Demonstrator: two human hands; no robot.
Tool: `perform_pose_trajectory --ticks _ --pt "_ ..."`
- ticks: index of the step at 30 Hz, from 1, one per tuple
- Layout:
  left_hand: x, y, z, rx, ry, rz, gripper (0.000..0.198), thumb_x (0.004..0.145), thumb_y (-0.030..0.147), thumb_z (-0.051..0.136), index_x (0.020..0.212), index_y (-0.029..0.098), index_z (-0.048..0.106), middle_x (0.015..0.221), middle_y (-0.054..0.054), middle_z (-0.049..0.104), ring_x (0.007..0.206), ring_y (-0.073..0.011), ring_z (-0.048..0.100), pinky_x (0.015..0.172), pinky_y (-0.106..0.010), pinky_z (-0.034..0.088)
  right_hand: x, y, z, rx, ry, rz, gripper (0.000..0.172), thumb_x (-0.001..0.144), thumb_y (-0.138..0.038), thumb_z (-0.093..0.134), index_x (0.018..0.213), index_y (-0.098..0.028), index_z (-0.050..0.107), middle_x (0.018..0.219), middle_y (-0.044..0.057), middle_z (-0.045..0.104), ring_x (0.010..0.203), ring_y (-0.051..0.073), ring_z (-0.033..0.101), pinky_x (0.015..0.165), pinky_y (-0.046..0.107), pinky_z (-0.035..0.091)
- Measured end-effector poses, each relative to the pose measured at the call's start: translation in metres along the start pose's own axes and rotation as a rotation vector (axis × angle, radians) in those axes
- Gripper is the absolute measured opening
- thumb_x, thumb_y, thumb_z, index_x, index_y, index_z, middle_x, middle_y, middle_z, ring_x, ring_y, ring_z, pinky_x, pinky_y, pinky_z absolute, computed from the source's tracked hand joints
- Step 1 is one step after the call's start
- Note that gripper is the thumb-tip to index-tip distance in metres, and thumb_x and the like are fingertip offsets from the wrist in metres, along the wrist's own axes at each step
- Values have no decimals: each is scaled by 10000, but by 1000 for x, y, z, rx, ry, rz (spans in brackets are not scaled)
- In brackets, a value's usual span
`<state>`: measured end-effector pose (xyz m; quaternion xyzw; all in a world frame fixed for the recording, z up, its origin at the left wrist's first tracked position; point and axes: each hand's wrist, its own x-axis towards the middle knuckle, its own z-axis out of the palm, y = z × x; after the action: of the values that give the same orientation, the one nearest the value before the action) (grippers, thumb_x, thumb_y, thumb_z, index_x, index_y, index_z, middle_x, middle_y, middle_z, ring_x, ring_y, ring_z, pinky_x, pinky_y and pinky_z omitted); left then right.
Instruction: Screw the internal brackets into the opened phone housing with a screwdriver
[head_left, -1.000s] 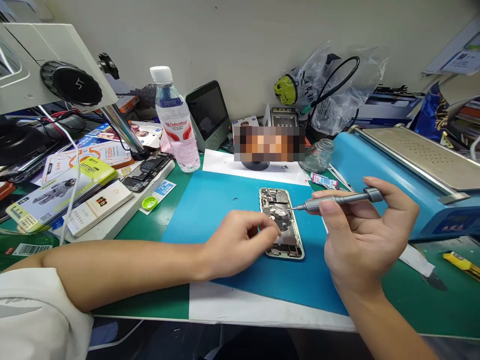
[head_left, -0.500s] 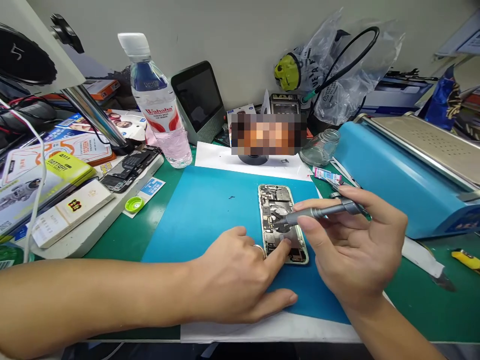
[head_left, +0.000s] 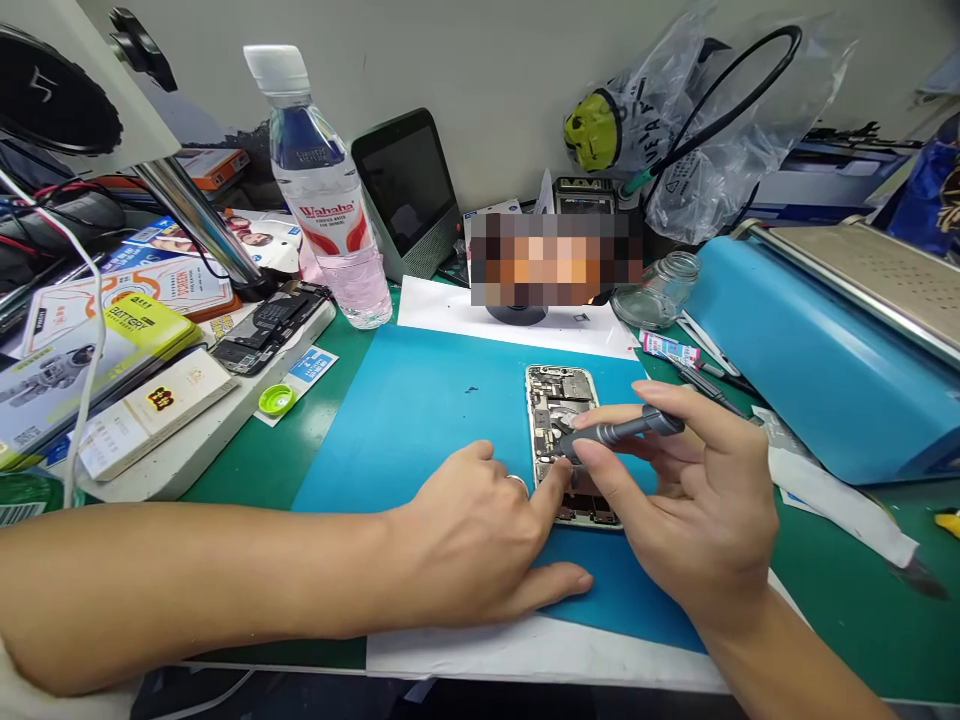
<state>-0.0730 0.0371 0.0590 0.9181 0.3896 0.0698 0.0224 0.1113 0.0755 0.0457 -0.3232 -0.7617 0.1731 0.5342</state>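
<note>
An opened phone (head_left: 559, 400) with its inner parts bare lies on a blue mat (head_left: 420, 420). My left hand (head_left: 480, 540) rests flat on the mat, fingers spread, its index finger pressing the phone's lower left part. My right hand (head_left: 690, 510) pinches a grey screwdriver (head_left: 622, 430) between thumb and fingers. The tool's tip touches the middle of the phone.
A water bottle (head_left: 322, 200) and a small dark screen (head_left: 409, 190) stand at the back. A glass jar (head_left: 660, 290) and a blue machine (head_left: 817, 340) are at the right. Boxes, another opened phone (head_left: 270, 315) and a microscope arm (head_left: 195, 220) crowd the left.
My left hand went from curled beside the phone to flat with a finger on it. My right hand lowered the screwdriver from above the phone's top onto its middle. The view moved closer.
</note>
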Motion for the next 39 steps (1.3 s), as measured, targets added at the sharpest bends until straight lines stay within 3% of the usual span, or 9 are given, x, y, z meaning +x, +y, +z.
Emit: perform_pose_trajectory --ticks 6,22,39 --pt "-1 0 2 3 25 4 673 1010 657 491 1262 35 532 733 -66 722 611 -267 709 661 -418 506 -3 3 -1 -81 -43 -13 724 850 -34 762 1462 -319 499 1249 40 659 957 158 752 785 284 672" --pt "-1 -1 2 -4 11 11 676 1023 643 468 1285 22 511 748 -87 725 618 -275 709 645 -412 510 0 4 -2 -67 -91 6 719 855 -37 762 1464 -318 503 1188 -3 683 977 130 739 830 234 659" --pt "-1 -1 1 -16 -5 9 597 1025 642 463 1206 76 530 730 -68 714 619 -269 713 649 -403 510 2 4 -2 -121 -110 -43 698 859 -96 772 1463 -325 509 1153 28 742 913 191 771 777 327 683"
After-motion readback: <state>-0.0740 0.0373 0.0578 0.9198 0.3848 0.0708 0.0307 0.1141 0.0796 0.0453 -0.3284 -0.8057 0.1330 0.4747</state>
